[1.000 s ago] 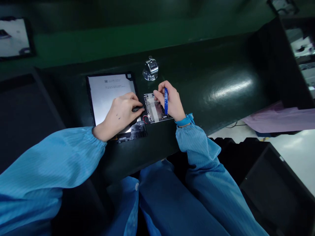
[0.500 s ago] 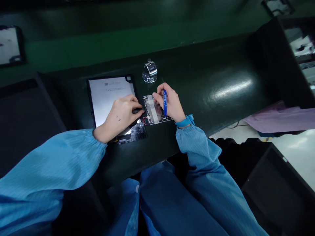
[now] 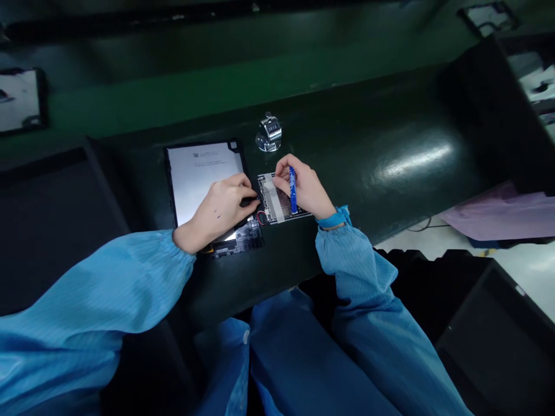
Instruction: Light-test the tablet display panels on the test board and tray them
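My left hand [image 3: 223, 208] reaches over a tablet's silver back panel [image 3: 191, 173] in a dark frame. Its thumb and forefinger come close together at the left edge of a circuit board [image 3: 273, 202]; what lies between them is too small and dark to tell. My right hand [image 3: 309, 188] is closed over the board's right part. A blue pen-like tool [image 3: 293, 190] with white lettering is tucked in its fingers, while thumb and forefinger bend down at the board's upper edge. A pale tape strip [image 3: 274, 199] crosses the board, and a red wire [image 3: 261, 218] loops at its lower left corner.
A chrome tally counter [image 3: 269, 133] stands behind the board on the dark green table [image 3: 373, 138]. Black trays [image 3: 56, 208] sit at the left, with another black tray [image 3: 489, 323] at lower right. Pink sheeting [image 3: 485, 214] hangs at the right.
The whole view has shifted, so everything sits slightly lower and further right. Both hands keep nearly the same pose at the board.
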{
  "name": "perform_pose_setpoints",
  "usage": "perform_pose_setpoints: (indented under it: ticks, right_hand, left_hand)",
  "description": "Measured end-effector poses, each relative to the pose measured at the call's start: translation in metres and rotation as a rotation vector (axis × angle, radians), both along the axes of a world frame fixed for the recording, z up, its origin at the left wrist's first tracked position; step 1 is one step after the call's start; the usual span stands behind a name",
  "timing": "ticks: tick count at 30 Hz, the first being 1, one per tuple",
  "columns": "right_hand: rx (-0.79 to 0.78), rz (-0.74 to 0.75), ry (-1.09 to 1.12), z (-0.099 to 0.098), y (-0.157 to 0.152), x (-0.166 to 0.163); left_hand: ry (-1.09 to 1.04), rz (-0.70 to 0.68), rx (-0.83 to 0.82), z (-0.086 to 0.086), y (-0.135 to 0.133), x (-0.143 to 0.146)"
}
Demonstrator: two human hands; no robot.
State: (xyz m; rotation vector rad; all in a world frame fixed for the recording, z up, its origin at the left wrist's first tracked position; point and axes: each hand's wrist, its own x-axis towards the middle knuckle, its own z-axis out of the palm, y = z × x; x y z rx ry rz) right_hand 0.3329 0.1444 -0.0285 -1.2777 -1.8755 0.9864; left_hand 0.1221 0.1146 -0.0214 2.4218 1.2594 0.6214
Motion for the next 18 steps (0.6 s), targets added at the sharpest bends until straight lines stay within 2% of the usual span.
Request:
perform_pose_setpoints:
  ticks: [10,18]
  right_hand:
    - [-0.047,0.067,0.036,0.0030,0.0008,0.0014]
    - [-0.065,0.059,-0.052,0.0029,0.0019,-0.0003]
  left_hand:
    - [0.122,-0.005,0.027,0.0010,-0.0015,0.0047]
    - [0.136,-0.007,-0.021,0.0012,0.0011,0.0076]
